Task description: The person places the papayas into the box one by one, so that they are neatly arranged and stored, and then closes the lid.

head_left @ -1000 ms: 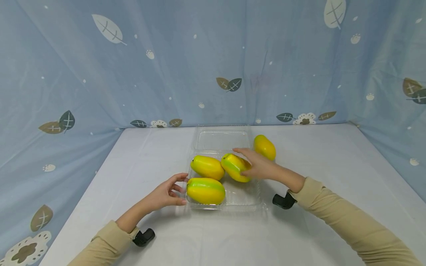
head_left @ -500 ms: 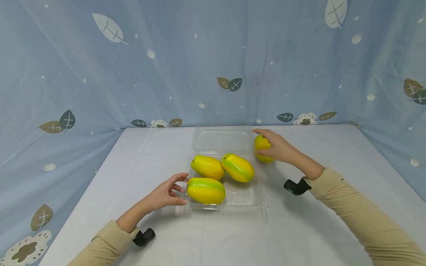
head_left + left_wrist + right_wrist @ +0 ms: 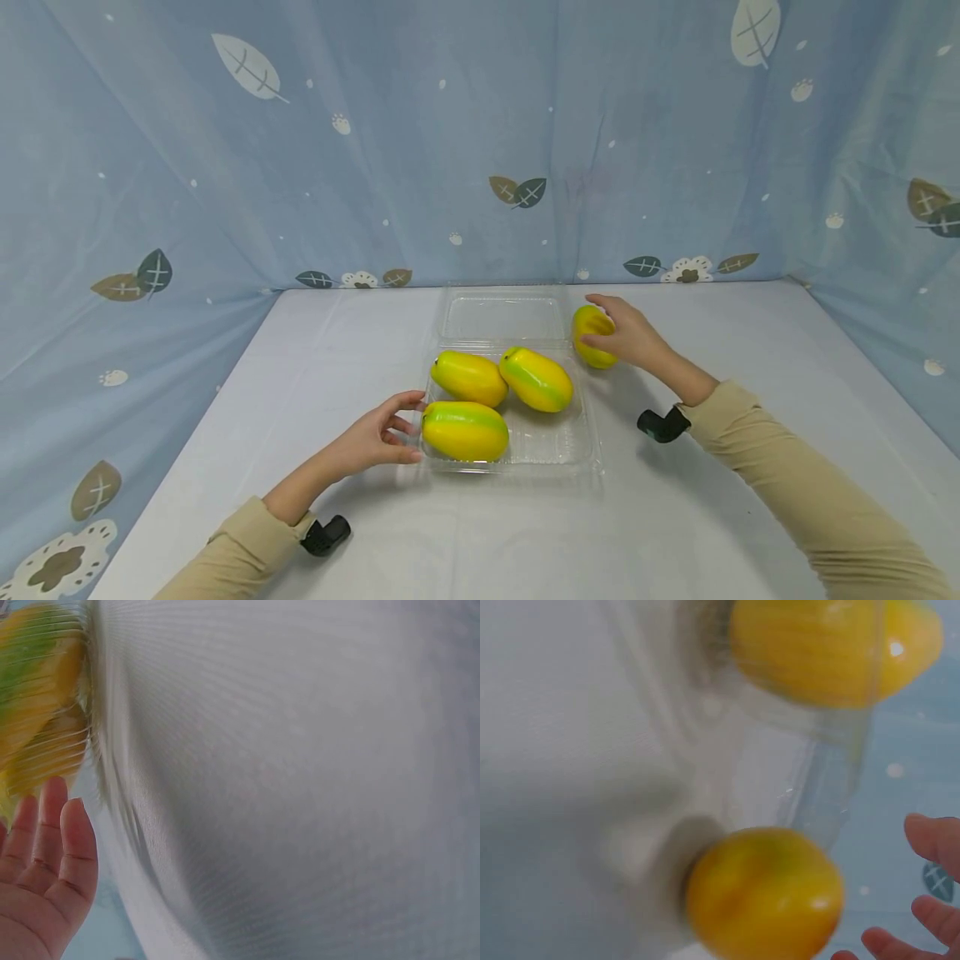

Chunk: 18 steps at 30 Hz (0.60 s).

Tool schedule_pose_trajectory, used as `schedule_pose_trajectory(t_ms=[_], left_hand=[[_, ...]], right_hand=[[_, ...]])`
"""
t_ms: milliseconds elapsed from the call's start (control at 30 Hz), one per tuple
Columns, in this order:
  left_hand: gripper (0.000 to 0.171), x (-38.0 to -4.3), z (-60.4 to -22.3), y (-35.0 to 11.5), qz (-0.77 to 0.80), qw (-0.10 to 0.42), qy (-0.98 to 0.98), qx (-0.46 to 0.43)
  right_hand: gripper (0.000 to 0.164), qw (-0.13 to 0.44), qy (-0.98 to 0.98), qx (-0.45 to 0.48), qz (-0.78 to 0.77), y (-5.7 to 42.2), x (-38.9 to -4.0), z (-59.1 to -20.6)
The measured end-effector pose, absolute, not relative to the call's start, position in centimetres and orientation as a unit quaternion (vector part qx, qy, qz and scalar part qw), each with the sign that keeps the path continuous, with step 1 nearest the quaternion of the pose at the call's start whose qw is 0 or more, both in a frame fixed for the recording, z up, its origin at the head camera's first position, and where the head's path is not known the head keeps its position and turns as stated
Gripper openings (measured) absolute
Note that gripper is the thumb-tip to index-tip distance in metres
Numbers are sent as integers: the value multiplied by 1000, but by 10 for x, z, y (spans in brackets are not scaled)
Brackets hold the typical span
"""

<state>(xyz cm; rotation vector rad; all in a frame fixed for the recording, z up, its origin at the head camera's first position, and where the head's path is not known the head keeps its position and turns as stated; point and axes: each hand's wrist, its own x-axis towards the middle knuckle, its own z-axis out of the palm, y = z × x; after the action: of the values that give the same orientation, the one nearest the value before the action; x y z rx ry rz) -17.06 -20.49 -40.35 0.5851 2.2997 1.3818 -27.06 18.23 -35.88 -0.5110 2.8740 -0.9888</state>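
Three yellow-green mangoes lie in the base of a clear plastic clamshell box (image 3: pixel 551 446): a front-left mango (image 3: pixel 465 431), a rear-left mango (image 3: pixel 470 377) and a right-hand mango (image 3: pixel 536 379). Outside the box, a fourth mango (image 3: pixel 592 337) rests on the table by the right of the raised or folded-back lid (image 3: pixel 502 319). Over that loose mango is my right hand (image 3: pixel 630 333), thumb and fingers spread; the right wrist view shows a gap between them and the fruit (image 3: pixel 765 892). My left hand (image 3: pixel 367 437), fingers loosely bent, is at the box's left wall.
A white cloth covers the table (image 3: pixel 525 533). Behind it and at the sides hangs a blue curtain (image 3: pixel 420 150) with leaf prints. Each wrist wears a black camera, one by the left sleeve (image 3: pixel 326 535) and one by the right cuff (image 3: pixel 663 425).
My right hand has let go of the right-hand mango in the box and moved right and back to the loose mango. The left hand stays where it was.
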Motion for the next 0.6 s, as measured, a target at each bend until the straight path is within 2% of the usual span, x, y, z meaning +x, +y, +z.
schedule_pose_trajectory(t_ms=[267, 600], left_hand=[[75, -171, -404, -203, 491, 199, 826, 192], [74, -170, -404, -202, 494, 198, 824, 194]], right_hand=[[65, 13, 934, -133, -330, 186, -278, -376], [62, 23, 932, -84, -350, 189, -280, -387]])
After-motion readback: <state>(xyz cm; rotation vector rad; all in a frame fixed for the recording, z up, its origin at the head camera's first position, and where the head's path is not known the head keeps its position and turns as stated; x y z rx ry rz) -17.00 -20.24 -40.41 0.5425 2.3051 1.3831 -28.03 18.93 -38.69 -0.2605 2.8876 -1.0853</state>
